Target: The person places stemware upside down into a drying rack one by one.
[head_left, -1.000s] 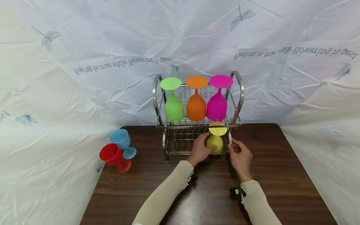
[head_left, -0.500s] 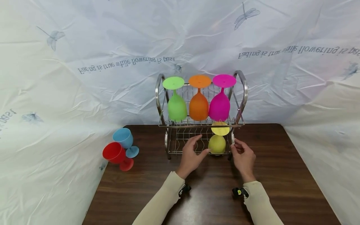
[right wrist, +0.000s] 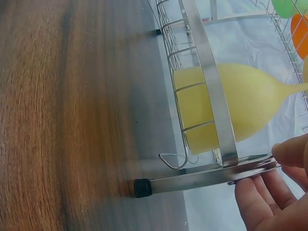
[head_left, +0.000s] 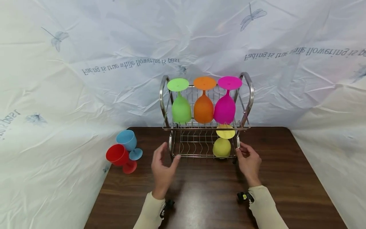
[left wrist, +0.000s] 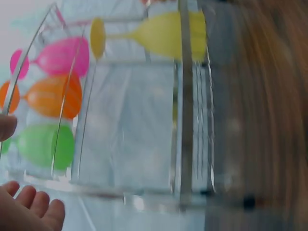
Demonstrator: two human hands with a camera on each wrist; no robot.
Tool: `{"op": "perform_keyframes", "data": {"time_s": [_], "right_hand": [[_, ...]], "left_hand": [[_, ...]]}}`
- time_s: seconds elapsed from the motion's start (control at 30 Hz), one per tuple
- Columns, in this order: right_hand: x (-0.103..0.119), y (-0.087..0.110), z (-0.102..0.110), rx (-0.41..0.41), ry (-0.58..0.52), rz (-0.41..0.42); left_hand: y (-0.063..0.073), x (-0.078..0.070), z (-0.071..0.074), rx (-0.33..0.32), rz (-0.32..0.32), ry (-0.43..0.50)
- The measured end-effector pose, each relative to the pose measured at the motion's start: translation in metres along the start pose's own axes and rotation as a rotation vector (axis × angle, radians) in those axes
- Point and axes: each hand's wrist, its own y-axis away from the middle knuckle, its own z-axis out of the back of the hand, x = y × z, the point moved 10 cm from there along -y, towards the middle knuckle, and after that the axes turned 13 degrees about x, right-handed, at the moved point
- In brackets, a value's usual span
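A two-tier metal dish rack point(head_left: 206, 129) stands at the back of the table. A yellow goblet point(head_left: 221, 147) is upside down at the right end of its lower tier. On the upper tier, a green goblet point(head_left: 181, 109), an orange goblet point(head_left: 203, 109) and a magenta goblet point(head_left: 225, 109) stand inverted in a row. My right hand point(head_left: 249, 162) pinches the rack's right side post, thumb in front, as the right wrist view confirms. Left of the rack, my left hand point(head_left: 163, 168) hovers with thumb and fingers spread, holding nothing.
At the table's left edge a blue goblet point(head_left: 126, 140) and a red goblet point(head_left: 117, 155) stand upright, close together. Patterned white sheeting point(head_left: 137, 41) hangs behind and at both sides of the dark wooden table point(head_left: 206, 190).
My left hand has let go of the yellow goblet and swung left, past the rack's left side. The yellow goblet stays on the lower tier. My right hand keeps its hold on the post.
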Motion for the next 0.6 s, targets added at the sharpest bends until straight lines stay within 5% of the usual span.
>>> {"op": "perform_keyframes", "data": {"time_s": [0.33,0.6], "right_hand": [[0.001,0.001,0.001,0.012,0.006,0.001],[0.002,0.002,0.000,0.019,0.014,-0.013]], "left_hand": [[0.021,-0.017,0.097,-0.383,-0.035,-0.048],[0.039,0.011,0.158,-0.550,0.094,-0.092]]}}
